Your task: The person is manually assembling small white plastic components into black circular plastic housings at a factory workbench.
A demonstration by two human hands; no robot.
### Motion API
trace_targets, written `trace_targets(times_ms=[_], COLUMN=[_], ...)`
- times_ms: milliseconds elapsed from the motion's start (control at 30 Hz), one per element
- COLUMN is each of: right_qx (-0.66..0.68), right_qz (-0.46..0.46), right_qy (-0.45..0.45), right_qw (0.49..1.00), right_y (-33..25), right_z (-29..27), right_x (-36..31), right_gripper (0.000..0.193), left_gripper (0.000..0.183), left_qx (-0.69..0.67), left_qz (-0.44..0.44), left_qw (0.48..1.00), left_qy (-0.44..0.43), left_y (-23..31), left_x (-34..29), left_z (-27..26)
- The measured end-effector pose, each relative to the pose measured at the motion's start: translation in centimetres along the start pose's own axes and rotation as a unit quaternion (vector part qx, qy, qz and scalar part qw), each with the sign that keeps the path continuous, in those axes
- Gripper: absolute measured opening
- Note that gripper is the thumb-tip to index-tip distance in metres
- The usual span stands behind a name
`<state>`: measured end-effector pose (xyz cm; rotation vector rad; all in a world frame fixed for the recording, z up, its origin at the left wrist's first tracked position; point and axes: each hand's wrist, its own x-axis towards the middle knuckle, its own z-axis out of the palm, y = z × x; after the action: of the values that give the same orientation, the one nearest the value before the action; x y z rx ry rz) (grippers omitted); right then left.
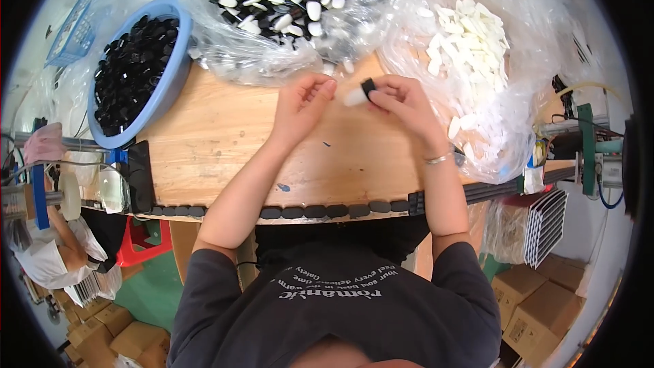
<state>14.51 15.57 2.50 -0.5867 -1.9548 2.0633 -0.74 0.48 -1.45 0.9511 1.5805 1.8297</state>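
Above the wooden table, my right hand pinches a small plastic piece, a black part with a blurred white part beside it. Whether the two parts are joined I cannot tell. To its left, my left hand is closed, thumb against curled fingers; anything inside is hidden. Beyond both hands lies a clear plastic bag heaped with mixed black and white oval pieces. A second clear bag, right of my right hand, holds white pieces.
At the left a blue basin is full of black pieces, with a blue basket behind it. Dark oval pieces line the table's near edge. A flat black slab lies near the basin. A person's arm shows at far left.
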Motion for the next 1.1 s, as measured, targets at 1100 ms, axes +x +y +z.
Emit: trace_targets(times_ms=[1100], right_qx=[-0.361], right_qz=[-0.554], right_qy=[0.028], right_qw=[0.749], right_y=[-13.3], right_z=[19.4], right_x=[-7.4], right_gripper=[0.021], left_gripper=[0.024], left_qx=[0.288], left_qz=[0.060], left_qw=[0.948], left_qy=[-0.123], left_y=[-0.5], left_x=[-1.2], left_z=[0.5])
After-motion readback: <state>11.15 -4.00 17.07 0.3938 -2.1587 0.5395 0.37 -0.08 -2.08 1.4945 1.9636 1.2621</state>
